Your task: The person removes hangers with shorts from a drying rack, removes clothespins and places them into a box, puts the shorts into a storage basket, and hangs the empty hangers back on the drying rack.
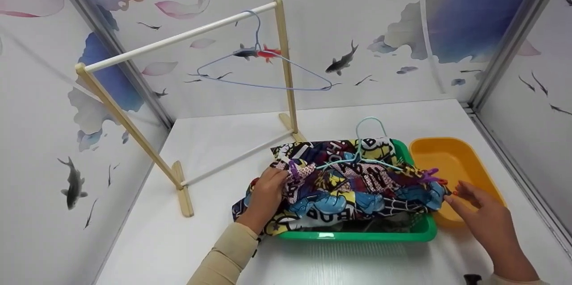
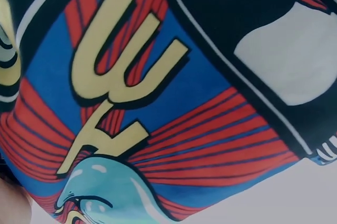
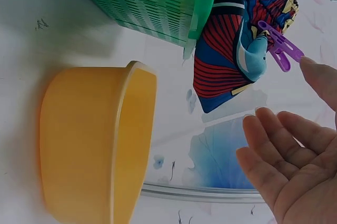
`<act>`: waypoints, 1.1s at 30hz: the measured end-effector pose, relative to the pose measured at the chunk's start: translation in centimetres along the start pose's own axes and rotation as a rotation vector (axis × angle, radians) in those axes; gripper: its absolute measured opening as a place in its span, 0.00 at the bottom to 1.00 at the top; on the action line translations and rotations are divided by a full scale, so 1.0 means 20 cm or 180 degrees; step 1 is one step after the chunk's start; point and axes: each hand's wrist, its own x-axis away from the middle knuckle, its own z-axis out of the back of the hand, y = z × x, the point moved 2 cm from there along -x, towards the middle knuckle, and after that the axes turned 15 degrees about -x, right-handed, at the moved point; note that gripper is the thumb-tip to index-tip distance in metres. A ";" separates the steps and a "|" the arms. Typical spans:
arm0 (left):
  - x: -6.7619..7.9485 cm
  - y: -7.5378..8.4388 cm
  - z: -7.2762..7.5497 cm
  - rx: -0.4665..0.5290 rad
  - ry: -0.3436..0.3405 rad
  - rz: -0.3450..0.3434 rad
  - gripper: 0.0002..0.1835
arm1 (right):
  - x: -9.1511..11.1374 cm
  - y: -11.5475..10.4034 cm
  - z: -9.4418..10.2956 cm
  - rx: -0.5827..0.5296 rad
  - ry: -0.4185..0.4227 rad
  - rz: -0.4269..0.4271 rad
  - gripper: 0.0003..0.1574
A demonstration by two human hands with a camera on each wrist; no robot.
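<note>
Clipping step likely near done: patterned cloth (image 1: 328, 207) and teal hanger (image 1: 358, 156) lie atop green basket (image 1: 357, 236), left hand (image 1: 267, 193) apparently pinching cloth at basket's left end, right hand (image 1: 485, 213) released beyond its right; next calls for lifting hanger.

White walls (image 1: 330, 10) printed with dark fish (image 1: 342, 60), blue blotches (image 1: 482, 12); grey corner strips (image 1: 517, 37); white tabletop (image 1: 156, 245)
</note>
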 end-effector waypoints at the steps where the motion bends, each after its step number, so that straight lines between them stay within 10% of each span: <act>1: 0.00 0.00 0.00 -0.0001 -0.0016 0.0000 0.08 | 0.00 0.00 0.00 0.0002 0.0008 0.0072 0.51; 33: 0.12 0.06 0.02 -0.0214 -0.0805 0.0368 0.08 | -0.11 -0.09 -0.06 0.0195 -0.0565 0.0586 0.44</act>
